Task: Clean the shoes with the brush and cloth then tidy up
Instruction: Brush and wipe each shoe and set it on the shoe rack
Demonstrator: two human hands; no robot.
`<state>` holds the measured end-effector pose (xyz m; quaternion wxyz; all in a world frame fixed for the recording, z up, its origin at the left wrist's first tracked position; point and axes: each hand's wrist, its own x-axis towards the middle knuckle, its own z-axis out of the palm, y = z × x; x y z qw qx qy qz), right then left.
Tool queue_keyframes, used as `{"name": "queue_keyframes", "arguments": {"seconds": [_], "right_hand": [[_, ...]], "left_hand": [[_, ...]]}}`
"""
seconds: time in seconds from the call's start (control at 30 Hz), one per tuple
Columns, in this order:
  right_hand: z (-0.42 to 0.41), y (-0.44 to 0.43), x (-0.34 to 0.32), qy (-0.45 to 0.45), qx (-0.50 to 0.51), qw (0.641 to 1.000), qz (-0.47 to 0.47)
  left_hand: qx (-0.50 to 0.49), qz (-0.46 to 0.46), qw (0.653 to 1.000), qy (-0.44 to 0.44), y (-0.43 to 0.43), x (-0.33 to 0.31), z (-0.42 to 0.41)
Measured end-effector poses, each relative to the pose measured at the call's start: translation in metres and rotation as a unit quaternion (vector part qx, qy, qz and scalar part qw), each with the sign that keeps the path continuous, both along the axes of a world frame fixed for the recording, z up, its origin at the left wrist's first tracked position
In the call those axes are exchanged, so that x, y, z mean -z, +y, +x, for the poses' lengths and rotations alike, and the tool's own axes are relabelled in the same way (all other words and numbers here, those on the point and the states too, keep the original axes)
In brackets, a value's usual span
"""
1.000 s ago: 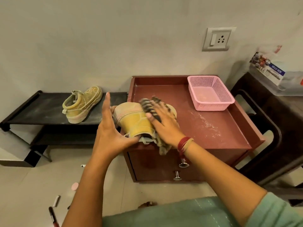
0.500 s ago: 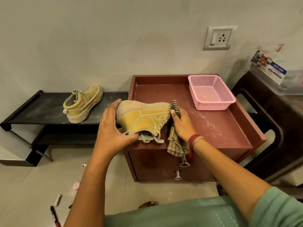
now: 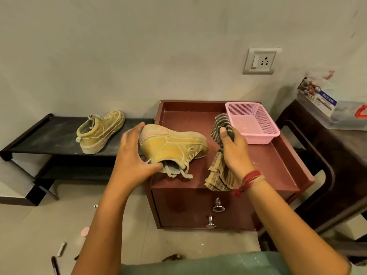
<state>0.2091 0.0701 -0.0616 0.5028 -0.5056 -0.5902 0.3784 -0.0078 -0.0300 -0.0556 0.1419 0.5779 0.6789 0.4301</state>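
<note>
A yellow high-top shoe (image 3: 174,147) lies on its side on the red-brown cabinet top (image 3: 264,161), toe toward the right. My left hand (image 3: 133,155) grips its heel and ankle opening. My right hand (image 3: 234,153) grips a striped brown cloth (image 3: 218,175) just right of the shoe's toe; the cloth hangs below the hand and sticks up above it. The second yellow shoe (image 3: 101,132) sits on the black low shelf (image 3: 49,135) to the left. No brush shows.
A pink mesh basket (image 3: 256,124) stands at the cabinet's back right corner. White dust marks the cabinet top. A dark chair (image 3: 317,155) is at the right. Small items lie on the floor at lower left (image 3: 61,249). Two drawer knobs (image 3: 218,205) face me.
My right hand with the cloth has moved off the shoe to the right, toward the basket. The shoe has been laid flatter on its side; my left hand still holds its heel.
</note>
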Motion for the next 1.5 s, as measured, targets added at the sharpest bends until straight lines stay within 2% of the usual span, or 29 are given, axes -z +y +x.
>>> {"name": "queue_keyframes", "arguments": {"seconds": [0.07, 0.23, 0.4, 0.5, 0.6, 0.7, 0.8, 0.93, 1.0, 1.07, 1.13, 1.2, 1.27, 1.3, 1.37, 1.43, 1.5], "right_hand": [[-0.004, -0.008, -0.01, -0.007, -0.046, 0.998, 0.049], [-0.014, -0.019, -0.022, 0.015, -0.172, 0.983, 0.064], [-0.018, -0.023, -0.014, 0.015, -0.201, 0.976, 0.081], [-0.018, -0.025, -0.008, 0.026, -0.161, 0.982, 0.091], [-0.02, -0.026, -0.004, 0.014, -0.11, 0.988, 0.106], [-0.028, -0.036, 0.0, -0.026, -0.07, 0.989, 0.129], [-0.036, -0.047, 0.007, -0.083, -0.078, 0.985, 0.132], [-0.035, -0.052, 0.007, -0.115, -0.091, 0.978, 0.152], [-0.035, -0.052, 0.007, -0.124, -0.116, 0.972, 0.163], [-0.034, -0.051, 0.005, -0.117, -0.149, 0.969, 0.16], [-0.029, -0.046, -0.001, -0.055, -0.166, 0.975, 0.133], [-0.02, -0.038, -0.011, 0.016, -0.129, 0.987, 0.098], [-0.006, -0.03, -0.027, 0.057, -0.072, 0.991, 0.1], [0.001, -0.029, -0.036, 0.049, -0.047, 0.99, 0.127], [0.013, -0.031, -0.055, -0.025, -0.023, 0.974, 0.224], [0.017, -0.04, -0.071, -0.119, -0.061, 0.935, 0.329], [0.014, -0.045, -0.08, -0.218, -0.143, 0.877, 0.403]], "left_hand": [[0.022, 0.005, 0.999, 0.041, -0.001, -0.011, 0.004], [0.109, 0.012, 0.989, 0.103, -0.007, -0.035, 0.02], [0.182, -0.004, 0.973, 0.144, -0.002, -0.047, 0.04], [0.15, 0.005, 0.987, 0.062, 0.0, -0.045, 0.036], [-0.004, 0.042, 0.999, 0.02, 0.003, -0.034, 0.028], [-0.123, 0.029, 0.983, -0.133, 0.013, -0.014, 0.021], [-0.138, -0.005, 0.961, -0.242, 0.017, -0.01, 0.02], [-0.098, -0.029, 0.921, -0.376, 0.015, -0.022, 0.028], [-0.096, -0.071, 0.928, -0.354, 0.019, -0.02, 0.036], [-0.146, -0.076, 0.938, -0.306, 0.023, -0.015, 0.041], [-0.17, -0.056, 0.938, -0.296, 0.024, -0.012, 0.041], [-0.168, -0.021, 0.944, -0.285, 0.024, -0.015, 0.039], [-0.152, 0.024, 0.961, -0.231, 0.023, -0.02, 0.039], [-0.14, 0.048, 0.968, -0.204, 0.021, -0.025, 0.04], [-0.112, 0.083, 0.978, -0.157, 0.018, -0.035, 0.045], [-0.082, 0.101, 0.984, -0.119, 0.016, -0.039, 0.051], [-0.051, 0.116, 0.988, -0.088, 0.015, -0.041, 0.056]]}}
